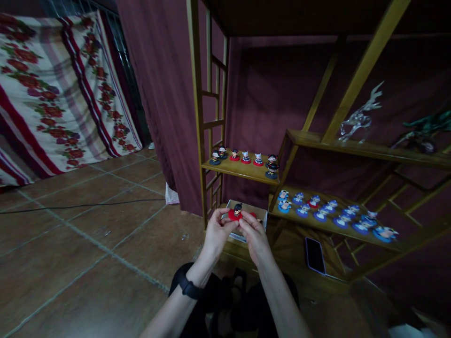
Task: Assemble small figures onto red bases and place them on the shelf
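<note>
My left hand (216, 232) and my right hand (254, 235) meet in front of me, both pinching a small dark-haired figurine on a round red base (236, 212). They hold it just above an open cardboard box (262, 212) on the lowest shelf. The box's contents are mostly hidden behind my fingers. A black band sits on my left wrist.
A wooden display rack (197, 112) stands ahead. Its left shelf (243, 172) carries several red- and dark-based figurines. A lower right shelf (327, 225) holds several blue-based ones. A phone (314, 254) lies on the bottom board. A glass deer (359, 117) stands on the upper shelf. Tiled floor and a cable lie left.
</note>
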{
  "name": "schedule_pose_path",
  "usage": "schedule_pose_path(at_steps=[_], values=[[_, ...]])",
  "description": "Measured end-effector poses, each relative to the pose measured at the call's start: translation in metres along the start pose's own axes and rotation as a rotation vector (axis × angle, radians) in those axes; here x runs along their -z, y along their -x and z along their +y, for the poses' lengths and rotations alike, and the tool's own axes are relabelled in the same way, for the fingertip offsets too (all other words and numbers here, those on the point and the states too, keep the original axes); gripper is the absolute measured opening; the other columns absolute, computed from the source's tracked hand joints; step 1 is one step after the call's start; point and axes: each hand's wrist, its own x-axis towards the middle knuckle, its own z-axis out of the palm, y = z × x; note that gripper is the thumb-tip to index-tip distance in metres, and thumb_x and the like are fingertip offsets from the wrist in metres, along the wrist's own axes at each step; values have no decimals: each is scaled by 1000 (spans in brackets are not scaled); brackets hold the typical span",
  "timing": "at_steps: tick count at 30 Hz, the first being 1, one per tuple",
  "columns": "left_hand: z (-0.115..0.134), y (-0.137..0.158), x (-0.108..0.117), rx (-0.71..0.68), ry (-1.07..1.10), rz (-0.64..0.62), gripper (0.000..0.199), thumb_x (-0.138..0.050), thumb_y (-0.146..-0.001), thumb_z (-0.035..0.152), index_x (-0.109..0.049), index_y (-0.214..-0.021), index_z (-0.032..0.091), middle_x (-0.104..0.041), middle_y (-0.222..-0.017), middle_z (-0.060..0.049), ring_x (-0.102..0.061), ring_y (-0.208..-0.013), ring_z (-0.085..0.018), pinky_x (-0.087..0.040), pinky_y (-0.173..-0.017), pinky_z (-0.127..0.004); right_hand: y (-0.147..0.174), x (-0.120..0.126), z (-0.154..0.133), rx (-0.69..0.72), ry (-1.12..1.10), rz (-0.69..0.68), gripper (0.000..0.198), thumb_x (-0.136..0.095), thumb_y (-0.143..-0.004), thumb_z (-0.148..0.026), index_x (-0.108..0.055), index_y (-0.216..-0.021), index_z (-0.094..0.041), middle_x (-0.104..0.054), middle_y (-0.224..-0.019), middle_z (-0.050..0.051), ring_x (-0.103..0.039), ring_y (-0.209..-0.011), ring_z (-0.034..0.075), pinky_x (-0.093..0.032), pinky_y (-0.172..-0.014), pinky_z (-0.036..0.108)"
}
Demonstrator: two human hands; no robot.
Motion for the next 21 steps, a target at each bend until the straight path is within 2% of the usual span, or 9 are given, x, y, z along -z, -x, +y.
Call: schedule_pose_path(at_steps=[4,9,14,21], values=[[2,1,1,3,7,-3,42,-75,-55,11,-56,-92,16,-68,-82,-4,-63,-70,-14,-48,-70,-26,1,-2,-4,4,-7,-11,36,-67,-67,-31,-62,-102,-22,-65,-107,6,-59,-99,22,-48,-84,38],[0,0,9,111,187,-90,42,-73,-60,11,-60,-100,14,-67,-97,-8,-63,-81,-14,-47,-79,-26,3,-1,-8,24,61,20,32,-64,-71,-34,-61,-101,-23,-65,-104,5,-60,-93,20,-49,-77,34],[2,-2,12,256,286,-111,38,-68,-64,3,-63,-101,12,-67,-99,-9,-64,-82,-14,-49,-80,-24,2,0,-7,24,103,21,34,-62,-72,-33,-60,-104,-24,-65,-106,4,-60,-93,19,-49,-73,30],[4,-1,11,296,321,-156,34,-62,-70,1,-63,-103,10,-66,-99,-11,-64,-83,-13,-49,-82,-23,2,2,-5,74,179,10,37,-63,-71,-33,-58,-107,-24,-63,-106,4,-60,-90,18,-49,-70,29]])
